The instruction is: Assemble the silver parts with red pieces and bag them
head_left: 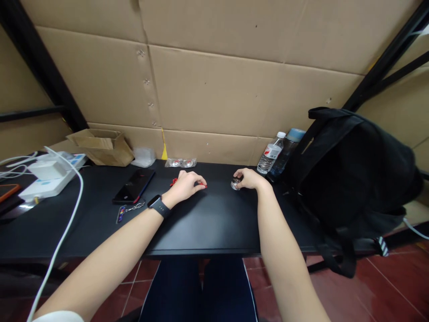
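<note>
My left hand (185, 184), with a dark watch on its wrist, is held just over the black desk, thumb and fingers pinched together. A tiny red piece (205, 185) shows at its fingertips; its kind is too small to make out. Behind the back of this hand lies a small cluster of red pieces (173, 181), partly hidden by it. To the right, my right hand (248, 179) has its fingers closed round a small round container (235, 184), clear and shiny with a dark part, resting on the desk. The fingers cover some of it.
A black backpack (355, 174) fills the right side, beside a water bottle (271, 154) and a blue-capped bottle (291, 145). Leftward are a phone (134, 185), a keychain (122, 213), a paper box (107, 150), a power strip (50, 181) and a cable. Small packets (181, 163) lie behind.
</note>
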Motion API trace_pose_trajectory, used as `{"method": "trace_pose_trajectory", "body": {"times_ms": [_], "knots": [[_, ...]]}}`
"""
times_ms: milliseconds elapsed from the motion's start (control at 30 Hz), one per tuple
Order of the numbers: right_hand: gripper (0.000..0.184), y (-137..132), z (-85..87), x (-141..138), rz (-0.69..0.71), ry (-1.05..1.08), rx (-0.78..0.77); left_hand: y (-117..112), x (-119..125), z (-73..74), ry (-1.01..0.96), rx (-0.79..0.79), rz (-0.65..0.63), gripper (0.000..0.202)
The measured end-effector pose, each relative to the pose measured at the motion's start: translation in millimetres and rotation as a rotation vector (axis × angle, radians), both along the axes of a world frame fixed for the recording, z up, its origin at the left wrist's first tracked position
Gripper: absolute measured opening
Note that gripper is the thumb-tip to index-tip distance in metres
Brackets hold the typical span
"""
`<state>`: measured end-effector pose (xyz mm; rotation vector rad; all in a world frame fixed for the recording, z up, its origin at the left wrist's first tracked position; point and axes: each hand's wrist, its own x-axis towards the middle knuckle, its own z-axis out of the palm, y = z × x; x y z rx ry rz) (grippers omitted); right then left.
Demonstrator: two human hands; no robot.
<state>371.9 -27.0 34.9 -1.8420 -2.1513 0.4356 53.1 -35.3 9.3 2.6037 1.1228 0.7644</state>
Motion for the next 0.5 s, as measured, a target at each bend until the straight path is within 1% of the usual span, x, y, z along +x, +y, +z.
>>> {"method": "trace_pose_trajectory", "body": {"times_ms": [133, 233, 300, 433, 500], "knots": [[0.044, 3.0, -2.0, 6.2, 0.027, 0.048, -0.072, 1.7, -0.5, 0.7, 0.015, -0.015, 0.013, 0.012], [0.045, 4.2, -2.2, 11.9, 0.035, 0.092, -0.089, 1.0, -0.6, 1.5, 0.031, -0.025, 0.008, 0.013], [0.047, 4.3, -1.8, 15.2, 0.032, 0.136, -0.102, 0.3, -0.4, -0.2, 0.028, -0.007, 0.011, 0.015], [0.038, 4.2, -2.5, 19.5, 0.056, 0.277, -0.176, -0.4, 0.9, -6.1, -0.005, 0.056, 0.047, 0.015], [0.039, 4.9, -4.0, 21.1, 0.061, 0.327, -0.191, -0.8, 1.7, -7.1, -0.023, 0.066, 0.066, 0.014]]}}
